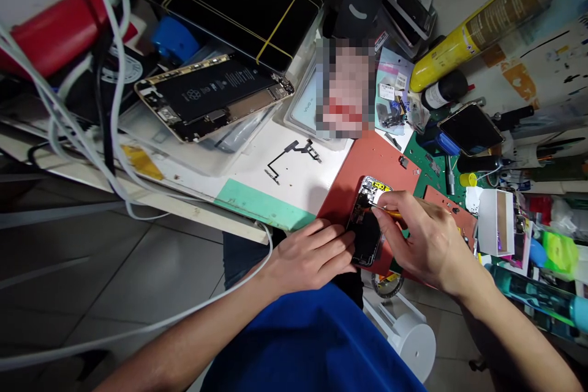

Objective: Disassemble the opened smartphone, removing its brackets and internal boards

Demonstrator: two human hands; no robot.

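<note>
An opened phone (366,229), its inner parts and dark battery area showing, lies on a red-brown mat (337,202) near the table's front edge. My left hand (312,254) steadies it from the left, fingers closed along its lower side edge. Above the phone's upper part, my right hand (420,229) pinches a slim orange tool (394,214). The tool's thin tip points at the board near the top of the phone. My fingers cover most of the tool, so its exact kind is hidden.
A dark flex cable (294,156) lies on the white tabletop. Farther left, another opened phone (215,98) rests on plastic cases. White cables (122,92) hang over the left edge. At right are a yellow spray can (478,21), a white box (496,220) and a teal bottle (533,294).
</note>
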